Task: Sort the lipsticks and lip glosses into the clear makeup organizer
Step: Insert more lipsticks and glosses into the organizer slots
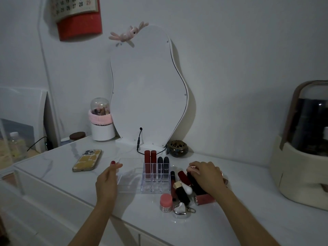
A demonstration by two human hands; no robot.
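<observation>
Reaching into the loose pile w/ the right hand (206,175), fingers curled down over a dark tube (196,184); can't tell if it's actually gripped or just touched. Left hand (107,181) sits at the organizer's left edge, fingers loosely curled, thumb and forefinger together near the clear wall; can't tell if pinching it.

Nearest on the table (71,178): silver heart charm (181,209), pink-lidded jar (166,202), pinkish gloss tube (204,199) lying flat. Just behind: black-and-gold lipstick (181,192), white-capped item (187,188), dark red tube (184,177), slim brownish gloss (173,181) lying right beside the organizer.

Clear makeup organizer (150,188) center: back row holds 2 red lipsticks (150,161) and 2 dark-capped lipsticks (163,165), upright. Front slots look empty; flat clear section on the left too.

Progress est.: 4 in, approx 6 tubes still out, so under halfway. Jar + charm prob not part of the sort.

Farther back: phone (87,160), incense burner (177,148), wavy mirror (148,86), brush holder (102,119), storage case (305,144) far right.
</observation>
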